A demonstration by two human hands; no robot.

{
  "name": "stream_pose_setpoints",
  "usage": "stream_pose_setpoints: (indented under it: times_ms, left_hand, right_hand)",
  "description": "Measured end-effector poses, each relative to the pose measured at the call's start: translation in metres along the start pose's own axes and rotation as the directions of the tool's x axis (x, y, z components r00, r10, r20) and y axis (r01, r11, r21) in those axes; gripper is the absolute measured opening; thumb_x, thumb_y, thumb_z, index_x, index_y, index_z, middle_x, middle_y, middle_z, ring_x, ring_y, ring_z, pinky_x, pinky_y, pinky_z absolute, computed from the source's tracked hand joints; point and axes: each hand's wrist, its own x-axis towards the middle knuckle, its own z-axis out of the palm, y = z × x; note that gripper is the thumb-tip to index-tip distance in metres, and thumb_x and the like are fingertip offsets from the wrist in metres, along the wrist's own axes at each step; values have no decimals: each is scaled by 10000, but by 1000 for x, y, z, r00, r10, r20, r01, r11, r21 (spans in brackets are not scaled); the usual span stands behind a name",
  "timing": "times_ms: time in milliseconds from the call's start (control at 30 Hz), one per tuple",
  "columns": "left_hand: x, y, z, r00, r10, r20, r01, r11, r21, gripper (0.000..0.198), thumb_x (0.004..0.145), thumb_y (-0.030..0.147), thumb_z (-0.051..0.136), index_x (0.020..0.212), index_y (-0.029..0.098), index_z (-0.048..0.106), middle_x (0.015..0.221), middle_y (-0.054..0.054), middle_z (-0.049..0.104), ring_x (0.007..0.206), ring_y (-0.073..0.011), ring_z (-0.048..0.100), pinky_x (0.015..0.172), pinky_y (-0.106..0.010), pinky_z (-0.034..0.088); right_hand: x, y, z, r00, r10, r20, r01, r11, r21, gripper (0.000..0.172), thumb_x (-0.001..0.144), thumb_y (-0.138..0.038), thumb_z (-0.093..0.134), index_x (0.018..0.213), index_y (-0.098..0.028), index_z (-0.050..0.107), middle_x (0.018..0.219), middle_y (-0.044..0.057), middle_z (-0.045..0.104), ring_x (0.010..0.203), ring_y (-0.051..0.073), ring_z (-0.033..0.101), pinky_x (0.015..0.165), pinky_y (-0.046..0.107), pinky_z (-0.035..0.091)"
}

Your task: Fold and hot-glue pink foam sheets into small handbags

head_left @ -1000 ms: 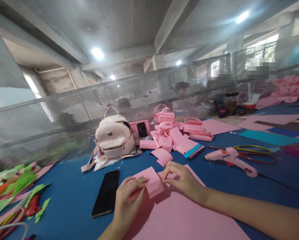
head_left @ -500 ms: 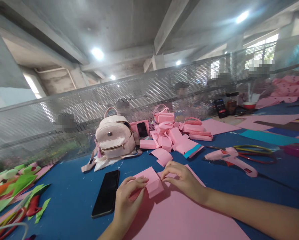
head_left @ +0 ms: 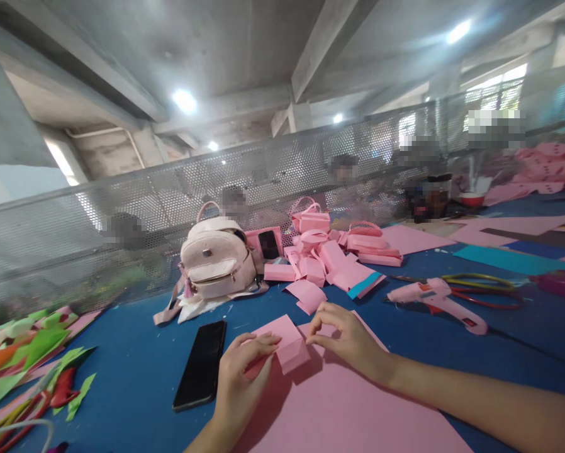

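Observation:
A small folded piece of pink paper [head_left: 292, 349] sits over a large pink sheet [head_left: 353, 412] on the blue table. My left hand [head_left: 247, 365] grips the folded piece from its left side, fingertips on top and thumb lower down. By its right edge, my right hand [head_left: 341, 336] is closed in a pinch; what lies between thumb and finger, if anything, is too small to make out. To the left of my left hand lies a black phone [head_left: 200, 365].
Beyond my hands are a pale backpack [head_left: 216, 258] and a heap of folded pink paper pieces [head_left: 320, 255]. At right lies a pink glue gun [head_left: 438, 299] with its cord. Red-handled scissors [head_left: 64, 387] and green scraps [head_left: 46, 346] lie left. A perforated metal screen [head_left: 273, 170] runs behind.
My right hand's pinched fingertips have shifted very slightly to the right, off the folded paper's edge. My left hand and the folded paper stay in place.

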Motion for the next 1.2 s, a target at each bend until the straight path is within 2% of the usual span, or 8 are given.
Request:
stream_pose_setpoints:
  times_ms: [167, 367, 533, 733, 867, 1033, 1200]
  left_hand:
    - [-1, 0, 0, 1000, 0, 1, 0, 1000, -7, 206, 848, 99, 609, 889, 279, 700, 980, 33, 786, 908, -186, 734, 824, -353, 578]
    - [-3, -1, 1, 1000, -7, 4, 7, 1000, -18, 198, 852, 101, 604, 889, 271, 698, 984, 22, 786, 914, -190, 732, 834, -361, 582]
    - [-1, -1, 1, 1000, -12, -3, 12, 1000, -5, 190, 851, 110, 610, 883, 272, 705, 981, 22, 787, 913, -191, 731, 831, -361, 581]
    - [-1, 1, 0, 1000, -12, -6, 12, 1000, -3, 190, 847, 106, 612, 869, 274, 700, 970, 28, 789, 901, -187, 734, 830, -355, 577]
    - [-1, 1, 0, 1000, -14, -2, 14, 1000, 4, 195, 848, 107, 612, 883, 275, 704, 976, 22, 789, 908, -193, 734, 828, -359, 579]
    - [0, 1, 0, 1000, -21, 7, 21, 1000, 2, 185, 853, 116, 612, 879, 271, 708, 974, 15, 789, 909, -194, 736, 841, -364, 577]
    - [-1, 1, 0, 1000, -11, 2, 11, 1000, 4, 173, 856, 118, 604, 862, 257, 708, 962, -7, 791, 900, -203, 739, 840, -371, 581]
  right_hand:
    - [0, 0, -1, 1000, 29, 2, -28, 1000, -6, 161, 827, -246, 756, 733, -207, 630, 820, -13, 625, 832, 179, 586, 778, 283, 422]
    - [2, 0, 1, 999, 41, -13, -41, 999, 6, 140, 801, -100, 712, 729, -209, 660, 822, -12, 646, 852, 183, 601, 793, 283, 431]
    - [1, 0, 2, 1000, 25, -3, -25, 999, 25, 145, 801, -91, 700, 730, -218, 694, 814, -13, 652, 847, 177, 607, 808, 285, 434]
    - [0, 3, 2, 1000, -2, 5, 1, 999, 49, 121, 866, -193, 682, 747, -218, 682, 839, -9, 654, 849, 173, 607, 818, 287, 432]
    - [0, 0, 0, 1000, -5, 18, 5, 1000, -5, 244, 946, -319, 602, 734, -216, 668, 810, -6, 632, 812, 167, 590, 770, 283, 413]
    - [2, -1, 0, 999, -44, 6, 44, 996, -83, 287, 961, -307, 535, 696, -197, 553, 735, -14, 569, 716, 151, 536, 683, 271, 390]
    - [1, 0, 1, 994, -110, -20, 103, 971, -216, 420, 977, -314, 425, 589, -204, 308, 603, -31, 377, 593, 135, 398, 588, 270, 346]
